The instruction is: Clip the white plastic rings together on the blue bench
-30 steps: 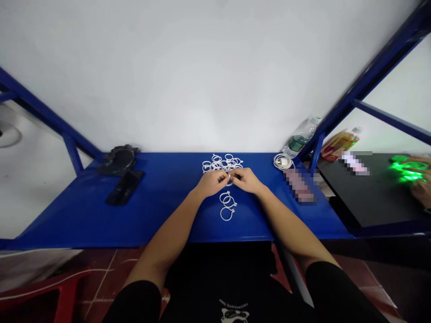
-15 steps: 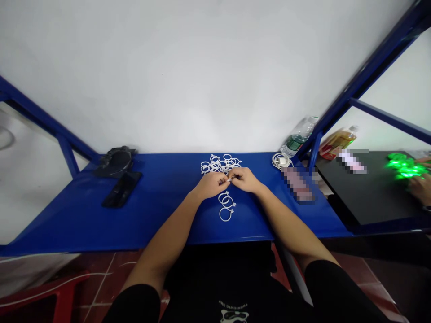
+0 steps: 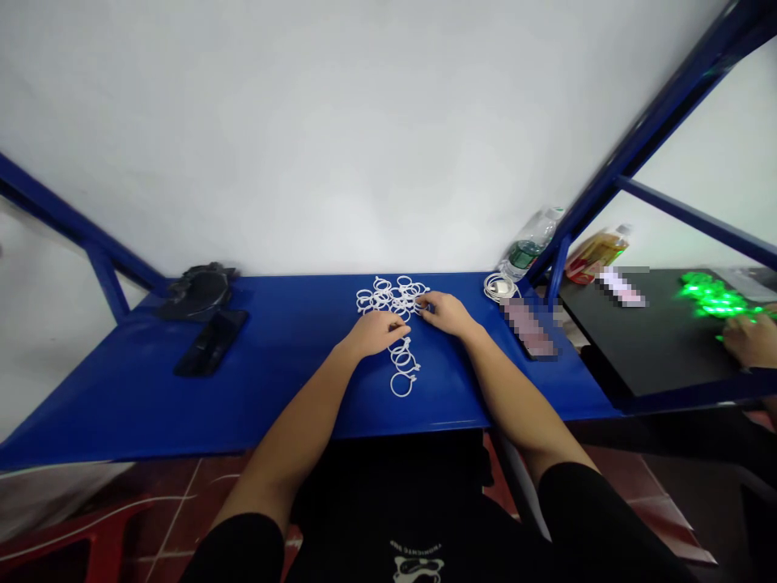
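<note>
My left hand [image 3: 377,333] is over the near side of a pile of white plastic rings [image 3: 382,301], fingers bent, thumb and forefinger apart. Just under its fingertips begins a short row of overlapping white rings [image 3: 405,362], each with a small clip-like tab; the top one is partly covered by the hand. A single ring [image 3: 401,394] lies lowest in that row. At the pile's right edge, my right hand [image 3: 444,313] has its thumb and fingertips closed on a white ring [image 3: 418,306].
On the blue table [image 3: 291,380] lie a black phone [image 3: 212,344] and a dark bundle [image 3: 203,291] at left. A coiled white cable with charger [image 3: 501,287], a blurred-out flat object [image 3: 529,328] and a water bottle [image 3: 531,247] are at right. Another person's hand [image 3: 753,338] handles green lights [image 3: 716,298].
My hands, together before, have moved apart. The right has gone to the pile's edge. Another ring now shows at the top of the row below my left hand. The view has shifted slightly.
</note>
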{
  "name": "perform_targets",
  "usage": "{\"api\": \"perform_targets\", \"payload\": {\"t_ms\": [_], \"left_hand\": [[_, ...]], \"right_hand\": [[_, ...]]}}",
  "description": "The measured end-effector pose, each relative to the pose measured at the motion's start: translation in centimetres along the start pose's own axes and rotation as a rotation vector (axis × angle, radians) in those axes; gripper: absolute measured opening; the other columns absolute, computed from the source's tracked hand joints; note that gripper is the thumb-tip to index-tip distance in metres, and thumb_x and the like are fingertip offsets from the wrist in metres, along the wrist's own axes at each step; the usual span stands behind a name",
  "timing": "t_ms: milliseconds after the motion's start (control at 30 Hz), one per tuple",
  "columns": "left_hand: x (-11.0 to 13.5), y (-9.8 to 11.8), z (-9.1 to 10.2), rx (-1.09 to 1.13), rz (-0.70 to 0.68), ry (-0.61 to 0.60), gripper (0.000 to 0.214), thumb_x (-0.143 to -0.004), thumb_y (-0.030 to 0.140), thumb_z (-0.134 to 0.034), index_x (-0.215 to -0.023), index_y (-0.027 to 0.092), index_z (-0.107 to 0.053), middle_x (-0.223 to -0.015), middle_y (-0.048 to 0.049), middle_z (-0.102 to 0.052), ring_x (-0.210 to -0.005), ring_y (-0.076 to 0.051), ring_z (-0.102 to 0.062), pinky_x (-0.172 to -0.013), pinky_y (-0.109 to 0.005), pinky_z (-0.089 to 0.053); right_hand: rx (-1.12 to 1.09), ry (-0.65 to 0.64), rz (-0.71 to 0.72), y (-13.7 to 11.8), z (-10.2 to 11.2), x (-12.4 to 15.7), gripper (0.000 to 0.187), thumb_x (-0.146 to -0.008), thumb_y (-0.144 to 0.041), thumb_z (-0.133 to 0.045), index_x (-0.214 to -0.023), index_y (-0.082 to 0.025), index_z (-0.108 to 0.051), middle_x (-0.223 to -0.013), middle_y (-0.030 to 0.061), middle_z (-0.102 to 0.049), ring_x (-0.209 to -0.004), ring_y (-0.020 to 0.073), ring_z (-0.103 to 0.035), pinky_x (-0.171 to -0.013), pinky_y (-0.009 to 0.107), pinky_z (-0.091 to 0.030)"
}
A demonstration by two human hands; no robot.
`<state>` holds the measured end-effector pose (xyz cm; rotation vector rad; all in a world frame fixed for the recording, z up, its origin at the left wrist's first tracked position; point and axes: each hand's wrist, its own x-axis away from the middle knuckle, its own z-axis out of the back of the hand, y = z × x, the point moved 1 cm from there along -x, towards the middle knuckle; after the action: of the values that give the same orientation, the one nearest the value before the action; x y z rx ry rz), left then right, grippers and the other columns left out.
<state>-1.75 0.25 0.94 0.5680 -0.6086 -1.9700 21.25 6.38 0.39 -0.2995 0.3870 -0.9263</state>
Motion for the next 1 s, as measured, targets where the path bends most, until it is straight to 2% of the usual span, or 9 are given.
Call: {"api": "perform_targets", "payload": {"t_ms": [100,267,400,533,667,767,867,933,1000], "left_hand": [[0.0,-0.1,-0.4,0.016,-0.022,-0.063,0.019,-0.093,0.037,-0.066,-0.093,0.023,-0.079,-0.09,-0.0026,-0.079,-0.079,-0.018,-0.069,-0.07,-0.029,-0.046],[0.2,0.3,-0.8,0.05,-0.013,-0.182,0.021,-0.088,0.041,-0.073,-0.082,0.022,-0.079,-0.077,-0.001,-0.077,-0.071,-0.017,-0.069,-0.063,-0.027,-0.043],[0.0,0.2,-0.6,0.053,0.03,-0.105,0.024,-0.09,0.046,-0.071,-0.085,0.023,-0.079,-0.084,-0.0016,-0.079,-0.077,-0.019,-0.071,-0.067,-0.028,-0.045],[-0.1,-0.7,0.1,-0.04,0.074,0.025,0.024,-0.094,0.045,-0.067,-0.089,0.024,-0.079,-0.087,-0.0018,-0.079,-0.08,-0.019,-0.07,-0.07,-0.029,-0.045],[-0.2,-2.0,0.6,-0.157,0.125,0.093,0.026,-0.094,0.046,-0.068,-0.087,0.023,-0.078,-0.086,-0.0039,-0.078,-0.08,-0.021,-0.069,-0.071,-0.031,-0.046],[-0.3,-2.2,0.8,-0.2,0.066,0.197,0.024,-0.092,0.038,-0.072,-0.109,0.022,-0.078,-0.105,-0.0076,-0.078,-0.094,-0.024,-0.07,-0.084,-0.033,-0.05],[-0.2,-1.6,0.7,-0.151,-0.029,0.313,0.046,-0.096,0.038,-0.069,-0.138,0.022,-0.064,-0.122,-0.0097,-0.074,-0.101,-0.024,-0.068,-0.093,-0.035,-0.051],[-0.1,-1.1,0.6,-0.116,-0.111,0.322,0.042,-0.1,0.04,-0.063,-0.138,0.022,-0.064,-0.121,-0.0086,-0.073,-0.098,-0.022,-0.068,-0.092,-0.034,-0.05],[0.0,-0.8,0.4,-0.121,-0.191,0.288,0.029,-0.104,0.041,-0.056,-0.115,0.02,-0.073,-0.104,-0.0065,-0.075,-0.089,-0.02,-0.067,-0.086,-0.032,-0.05]], "right_hand": [[0.04,-0.053,0.014,-0.3,-0.4,-0.1,0.03,-0.09,-0.021,-0.072,-0.12,-0.02,-0.072,-0.11,0.0063,-0.076,-0.098,0.0208,-0.069,-0.083,0.028,-0.048],[0.11,-0.063,0.038,-0.3,-0.6,0.0,0.026,-0.093,-0.015,-0.064,-0.116,-0.021,-0.074,-0.111,0.0068,-0.074,-0.097,0.0201,-0.068,-0.081,0.026,-0.047],[0.146,-0.073,0.018,-0.7,-0.5,0.0,0.016,-0.092,-0.014,-0.062,-0.099,-0.022,-0.075,-0.103,0.0065,-0.073,-0.091,0.0199,-0.067,-0.077,0.026,-0.045],[0.186,-0.085,-0.038,-0.9,-0.2,0.0,0.009,-0.095,-0.025,-0.064,-0.096,-0.021,-0.073,-0.105,0.0082,-0.072,-0.085,0.02,-0.065,-0.073,0.027,-0.044],[0.145,0.011,-0.077,-0.9,0.4,0.1,0.012,-0.095,-0.023,-0.058,-0.095,-0.02,-0.071,-0.105,0.0092,-0.071,-0.086,0.0201,-0.064,-0.074,0.028,-0.045],[-0.046,0.163,-0.075,-1.3,0.6,0.2,0.011,-0.093,-0.024,-0.057,-0.091,-0.019,-0.067,-0.096,0.0073,-0.071,-0.082,0.019,-0.062,-0.075,0.028,-0.046],[-0.441,0.158,-0.007,-2.2,0.1,0.2,0.013,-0.091,-0.03,-0.061,-0.097,-0.019,-0.063,-0.08,0.0008,-0.065,-0.069,0.0149,-0.057,-0.067,0.026,-0.046],[-0.717,0.069,0.03,-2.9,-0.6,0.2,0.024,-0.088,-0.032,-0.063,-0.108,-0.02,-0.061,-0.072,-0.0044,-0.059,-0.059,0.012,-0.052,-0.059,0.024,-0.044],[-0.895,-0.03,0.046,-3.5,-1.2,0.2,0.031,-0.087,-0.032,-0.064,-0.115,-0.02,-0.061,-0.067,-0.0074,-0.055,-0.051,0.0099,-0.048,-0.052,0.022,-0.04]]}}
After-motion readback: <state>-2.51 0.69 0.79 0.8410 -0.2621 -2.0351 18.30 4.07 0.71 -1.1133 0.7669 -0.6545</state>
